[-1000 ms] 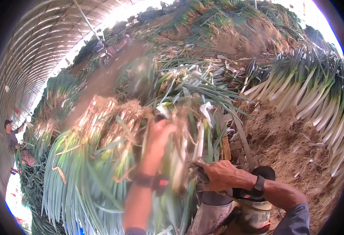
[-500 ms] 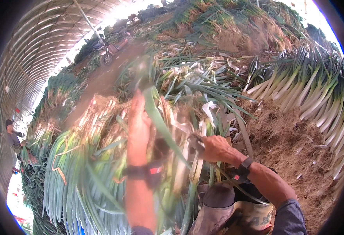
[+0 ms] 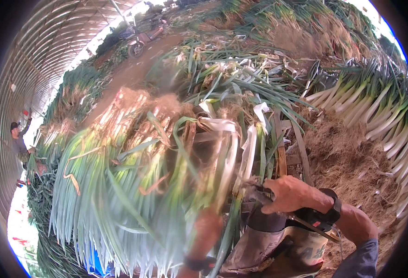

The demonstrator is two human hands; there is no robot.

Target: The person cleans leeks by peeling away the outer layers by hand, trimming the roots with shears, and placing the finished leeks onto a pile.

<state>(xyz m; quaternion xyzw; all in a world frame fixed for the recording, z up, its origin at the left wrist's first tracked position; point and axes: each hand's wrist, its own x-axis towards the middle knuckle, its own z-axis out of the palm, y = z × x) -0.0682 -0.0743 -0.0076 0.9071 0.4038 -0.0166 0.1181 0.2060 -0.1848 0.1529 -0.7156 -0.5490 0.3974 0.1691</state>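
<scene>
A thick row of long green onions (image 3: 97,185) lies before me, roots away from me and leaves toward me. My left hand (image 3: 207,229) is smeared by motion over the green leaves at the lower middle, and its fingers cannot be made out. Just right of it, my right hand (image 3: 289,194) is closed around a small dark grey tool (image 3: 258,191), whose tip reaches left to the white stalks. Its exact kind does not show. Peeled-looking onions with white stems (image 3: 246,160) and loosened skins stand near that tip.
Cleaned white onions (image 3: 380,106) are stacked at the right, beside a heap of brown roots (image 3: 347,157). Loose leaves (image 3: 250,83) and bigger onion piles (image 3: 296,28) lie beyond. Wooden slats (image 3: 280,148) stand near my knee. A motorbike (image 3: 141,42) and another person (image 3: 19,143) are farther off.
My left hand has come down toward me from the root ends to the leaves. My right hand, with the tool, has shifted slightly right and nearer. The view has turned a little.
</scene>
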